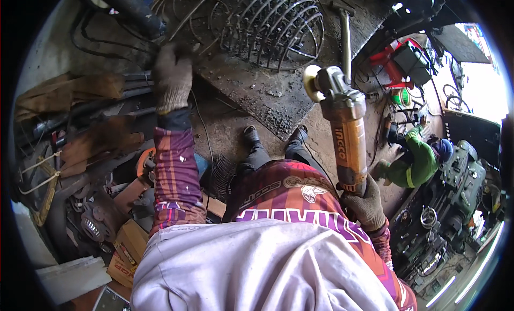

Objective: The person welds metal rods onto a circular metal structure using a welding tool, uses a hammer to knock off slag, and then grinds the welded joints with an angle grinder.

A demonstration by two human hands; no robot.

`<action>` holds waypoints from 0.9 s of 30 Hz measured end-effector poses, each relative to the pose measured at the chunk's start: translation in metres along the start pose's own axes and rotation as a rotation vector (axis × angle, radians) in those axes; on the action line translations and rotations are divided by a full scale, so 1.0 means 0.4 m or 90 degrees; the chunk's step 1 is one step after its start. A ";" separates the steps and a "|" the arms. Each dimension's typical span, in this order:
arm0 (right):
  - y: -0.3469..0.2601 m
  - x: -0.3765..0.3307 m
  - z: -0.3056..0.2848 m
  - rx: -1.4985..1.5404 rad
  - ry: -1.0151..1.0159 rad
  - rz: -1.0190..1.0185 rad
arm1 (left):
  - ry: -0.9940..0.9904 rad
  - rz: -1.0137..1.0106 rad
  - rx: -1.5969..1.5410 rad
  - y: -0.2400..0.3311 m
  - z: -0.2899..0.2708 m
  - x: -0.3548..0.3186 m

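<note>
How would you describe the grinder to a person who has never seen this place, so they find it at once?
Start from the dark table at the top, then go down and right to the gloved right hand. It holds the orange grinder, whose pale round disc sets it apart from the plain metal bar beyond.

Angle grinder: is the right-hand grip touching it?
Touching. The head view shows the gloved right-hand grip closed around the rear end of the angle grinder.

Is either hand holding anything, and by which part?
The right hand grips the orange grinder by its rear end; whether the left hand holds anything is unclear.
</note>
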State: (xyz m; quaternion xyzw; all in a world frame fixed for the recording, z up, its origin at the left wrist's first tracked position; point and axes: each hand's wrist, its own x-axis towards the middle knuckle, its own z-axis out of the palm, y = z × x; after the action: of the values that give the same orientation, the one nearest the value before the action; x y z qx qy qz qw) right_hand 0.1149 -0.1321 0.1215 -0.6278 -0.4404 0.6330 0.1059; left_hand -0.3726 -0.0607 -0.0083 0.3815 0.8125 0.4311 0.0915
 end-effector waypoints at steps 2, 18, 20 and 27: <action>0.014 0.007 -0.008 0.003 0.006 0.001 | 0.176 0.114 -0.099 -0.037 0.020 -0.046; -0.061 -0.001 0.051 -0.195 -0.035 -0.012 | -0.797 -0.408 -0.906 0.379 0.164 -0.581; -0.053 -0.001 0.062 -0.168 -0.051 0.009 | -0.776 -0.424 -0.916 0.372 0.165 -0.610; -0.049 0.020 0.084 -0.320 -0.043 0.032 | -0.767 -0.461 -0.881 0.337 0.189 -0.626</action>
State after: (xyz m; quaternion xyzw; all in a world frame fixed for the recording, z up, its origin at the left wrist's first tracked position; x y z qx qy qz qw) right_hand 0.0752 -0.1293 0.1234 -0.6234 -0.5716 0.5269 -0.0840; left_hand -0.0902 -0.1426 0.0044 0.1275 0.2665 0.4911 0.8195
